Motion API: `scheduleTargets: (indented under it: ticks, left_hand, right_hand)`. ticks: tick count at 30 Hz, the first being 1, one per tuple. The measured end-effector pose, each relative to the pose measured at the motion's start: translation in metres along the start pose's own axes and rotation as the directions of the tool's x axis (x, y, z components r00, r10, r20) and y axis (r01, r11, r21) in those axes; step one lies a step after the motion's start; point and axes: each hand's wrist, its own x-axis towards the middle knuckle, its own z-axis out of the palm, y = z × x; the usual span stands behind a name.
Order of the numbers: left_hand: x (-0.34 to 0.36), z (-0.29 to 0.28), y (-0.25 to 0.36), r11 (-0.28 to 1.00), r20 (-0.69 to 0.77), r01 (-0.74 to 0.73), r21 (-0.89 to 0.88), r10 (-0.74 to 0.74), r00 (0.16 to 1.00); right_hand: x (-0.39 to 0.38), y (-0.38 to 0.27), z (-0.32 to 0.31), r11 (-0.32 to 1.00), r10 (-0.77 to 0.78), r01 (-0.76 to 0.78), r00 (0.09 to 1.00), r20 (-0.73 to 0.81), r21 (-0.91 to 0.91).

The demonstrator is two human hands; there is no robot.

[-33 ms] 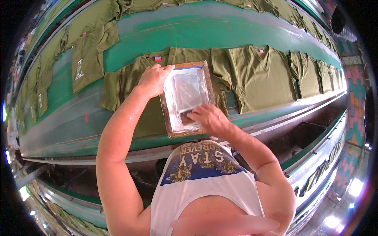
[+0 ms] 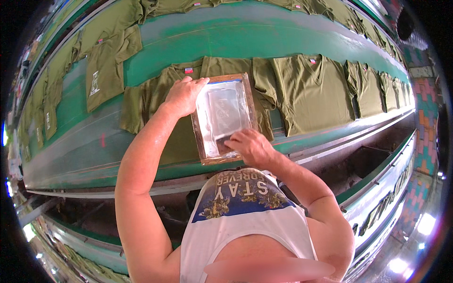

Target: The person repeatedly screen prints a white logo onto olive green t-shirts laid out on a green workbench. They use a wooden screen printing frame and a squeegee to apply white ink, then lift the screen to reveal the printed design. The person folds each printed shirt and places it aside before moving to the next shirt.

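Observation:
A wooden-rimmed printing screen (image 2: 250, 100) lies on an olive V-neck T-shirt (image 2: 150, 100), with white ink smeared inside its rim and a pale design showing in the mesh. My left hand (image 2: 185, 97) grips the screen at its far left corner, fingers over the rim. Near the screen's close edge, my right hand (image 2: 252, 147) is closed around a small dark squeegee (image 2: 222, 144), whose lower edge rests on the mesh. The fingers partly cover the squeegee. Most of the shirt's front is hidden beneath the screen.
The shirts lie on a long green table (image 2: 188, 42). To the right, another olive T-shirt (image 2: 314, 99) heads a row of several. At the left a shirt (image 2: 104, 70) bears a white print. A metal rail (image 2: 330, 144) runs along the near edge, above a dark gap.
My right hand and the squeegee have shifted very slightly down toward the screen's near edge. My left hand and the screen stay in place.

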Motion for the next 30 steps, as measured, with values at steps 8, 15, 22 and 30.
scheduleTargets:
  ticks: [8,15,22,30]
  left_hand:
    - [0.001,0.001,-0.001,0.999,0.02,0.029,-0.017,-0.029,0.999]
    - [0.0,0.01,-0.002,0.996,-0.108,-0.03,-0.079,0.022,0.994]
    - [0.002,0.001,0.001,1.0,-0.019,0.013,0.018,-0.013,1.0]
    - [0.002,-0.001,0.002,0.999,0.011,0.019,0.028,-0.02,1.0]
  right_hand:
    - [0.039,0.054,-0.021,0.997,-0.057,0.05,0.992,0.114,0.065]
    - [0.131,0.089,-0.022,0.983,0.141,-0.152,0.984,-0.105,-0.102]
    - [0.049,0.046,0.004,0.99,0.001,-0.009,0.999,-0.051,-0.141]
    - [-0.009,0.001,-0.002,0.999,-0.054,0.053,0.994,0.094,0.012]
